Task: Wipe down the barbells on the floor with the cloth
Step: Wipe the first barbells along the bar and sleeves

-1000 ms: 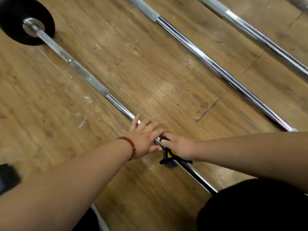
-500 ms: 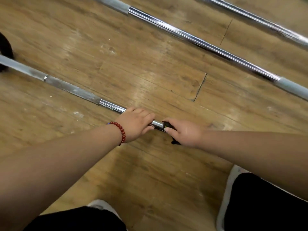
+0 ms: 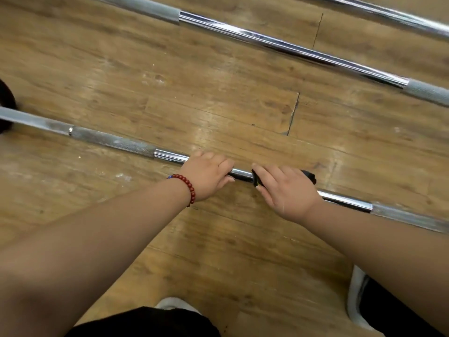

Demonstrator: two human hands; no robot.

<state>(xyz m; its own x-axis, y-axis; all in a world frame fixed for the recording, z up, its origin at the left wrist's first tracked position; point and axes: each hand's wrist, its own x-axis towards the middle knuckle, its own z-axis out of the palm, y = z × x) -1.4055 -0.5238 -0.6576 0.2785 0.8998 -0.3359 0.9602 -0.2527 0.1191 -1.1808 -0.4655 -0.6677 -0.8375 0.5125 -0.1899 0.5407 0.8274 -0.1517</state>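
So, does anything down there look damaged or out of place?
Only the floor: a dark gap opens at one plank's end, and whitish scuffs mark the boards beside the nearest barbell. The left hand grips that bar and the right hand holds the cloth round it, nothing askew.

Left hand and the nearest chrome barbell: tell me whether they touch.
Touching. The head view shows the left hand curled over the nearest chrome barbell.

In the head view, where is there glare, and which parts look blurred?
Head view: a pale sheen lies on the wooden floor at mid-frame; head view: the chrome of the middle barbell carries bright streaks; head view: the black plate at the left edge is smeared, while the left hand and right hand look sharp.
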